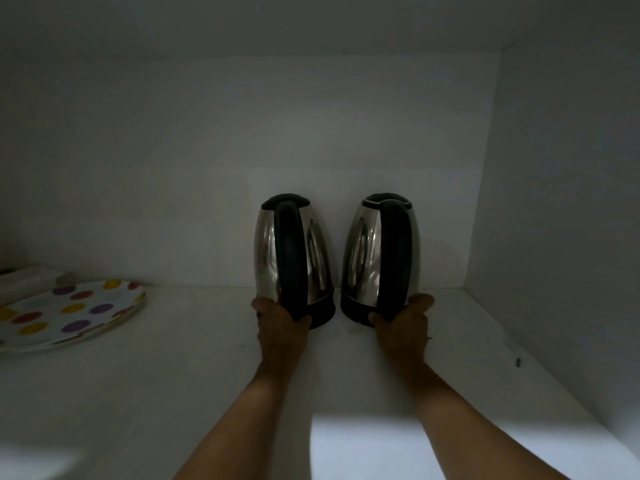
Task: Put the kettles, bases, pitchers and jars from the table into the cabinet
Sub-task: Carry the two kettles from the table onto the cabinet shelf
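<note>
Two shiny steel kettles with black handles, lids and bottoms stand side by side at the back of a dim white cabinet shelf (194, 358), handles facing me. My left hand (281, 323) is wrapped around the lower end of the left kettle's (265, 251) handle. My right hand (403, 322) grips the lower end of the right kettle's (362, 251) handle. Both kettles are upright, close to the back wall, with a narrow gap between them.
A stack of white plates with coloured dots (69, 315) lies at the shelf's left, with a pale folded item behind it. The cabinet's right wall (554, 220) stands close to the right kettle. A small dark speck (518, 362) marks the shelf at right.
</note>
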